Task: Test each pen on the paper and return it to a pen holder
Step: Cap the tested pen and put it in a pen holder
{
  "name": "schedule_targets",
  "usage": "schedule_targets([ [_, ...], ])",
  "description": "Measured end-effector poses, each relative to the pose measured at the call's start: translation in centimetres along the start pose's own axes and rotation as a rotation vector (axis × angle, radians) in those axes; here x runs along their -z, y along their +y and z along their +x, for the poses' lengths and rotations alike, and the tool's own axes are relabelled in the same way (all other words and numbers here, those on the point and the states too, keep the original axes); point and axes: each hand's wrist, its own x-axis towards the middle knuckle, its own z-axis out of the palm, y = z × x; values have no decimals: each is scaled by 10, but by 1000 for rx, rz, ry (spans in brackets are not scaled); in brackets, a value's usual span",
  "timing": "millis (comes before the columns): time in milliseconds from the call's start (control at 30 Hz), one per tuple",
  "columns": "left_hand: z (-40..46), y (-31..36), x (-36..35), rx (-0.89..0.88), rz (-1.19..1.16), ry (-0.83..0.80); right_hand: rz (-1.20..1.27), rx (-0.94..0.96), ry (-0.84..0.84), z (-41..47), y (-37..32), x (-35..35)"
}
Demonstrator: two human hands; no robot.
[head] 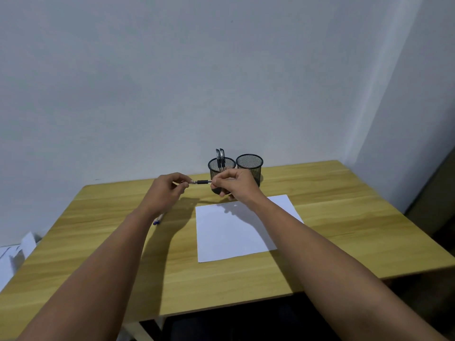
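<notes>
While held level above the tabletop (332,193) between left hand (170,187) and right hand (234,184), both pinched on the pen (203,182) (cap likely coming off), could slip and roll. Paper (236,232) at 6 o'clock, holders (250,166) at 12.

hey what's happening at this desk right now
A person is holding one pen level in the air between both hands: the left hand pinches its tip end, the right hand grips the barrel. It looks like the cap is coming off or going on. Behind, the left mesh holder has two pens; the right holder looks empty. The white paper on the wooden table shows no clear marks. Another pen lies partly under the left forearm.
</notes>
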Motion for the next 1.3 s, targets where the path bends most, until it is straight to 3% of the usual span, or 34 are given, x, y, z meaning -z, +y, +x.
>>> schedule_targets([
  [167,2,14,-6,35,-201,4,-42,-34,-60,-1,5,5],
  [367,7,26,-21,86,-362,8,-21,-16,-15,-1,13,5],
  [800,38,53,-3,22,-241,-169,19,70,9,12,3,6],
  [967,43,58,-6,19,-424,-44,-147,37,-135,28,-12,17],
  [1033,49,56,-10,59,-512,52,-220,105,-26,41,-19,23],
  [1133,61,39,-25,96,-408,121,-317,191,146,63,-33,35],
  [1300,73,6,-61,149,-142,-21,-401,277,281,88,-57,42],
])
